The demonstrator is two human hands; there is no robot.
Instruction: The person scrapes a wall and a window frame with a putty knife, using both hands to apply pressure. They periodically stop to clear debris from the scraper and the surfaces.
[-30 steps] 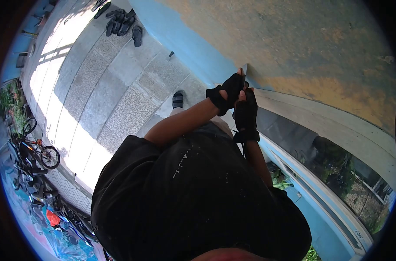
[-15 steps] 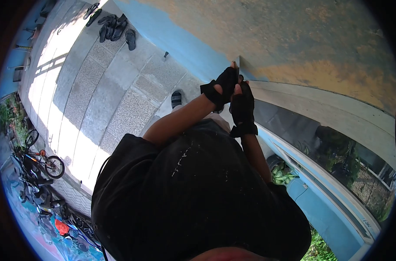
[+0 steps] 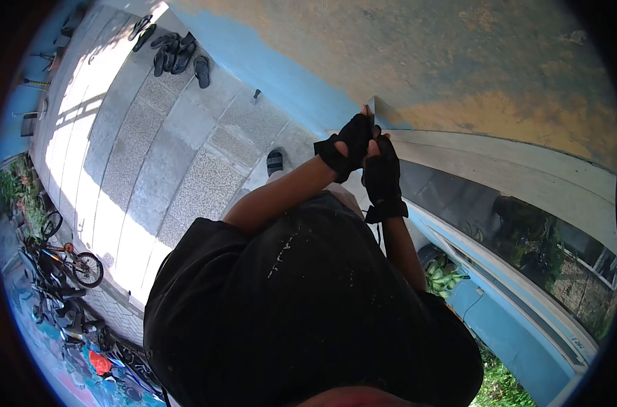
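A flat metal scraper blade (image 3: pixel 371 112) stands against the wall (image 3: pixel 457 61), where blue paint meets a patchy brown and ochre area. My left hand (image 3: pixel 351 144), in a black fingerless glove, is closed around the scraper, with fingertips beside the blade. Just to its right and lower, my right hand (image 3: pixel 383 173), gloved the same way, is also closed at the scraper's lower end. The gloves hide most of the handle. Close to both hands is the corner of a pale window frame (image 3: pixel 444 146).
Dark glass (image 3: pixel 451 190) and a light blue sill run along the right. Several sandals (image 3: pixel 176 54) lie on the paved floor (image 3: pixel 203 183) at upper left. Motorbikes and a bicycle (image 3: pixel 86 269) stand at lower left. A leafy plant (image 3: pixel 444 278) is by my right arm.
The scraper and both hands have shifted slightly down in the view, and more of the blade's face shows. The view itself has moved a little. Both hands keep their hold.
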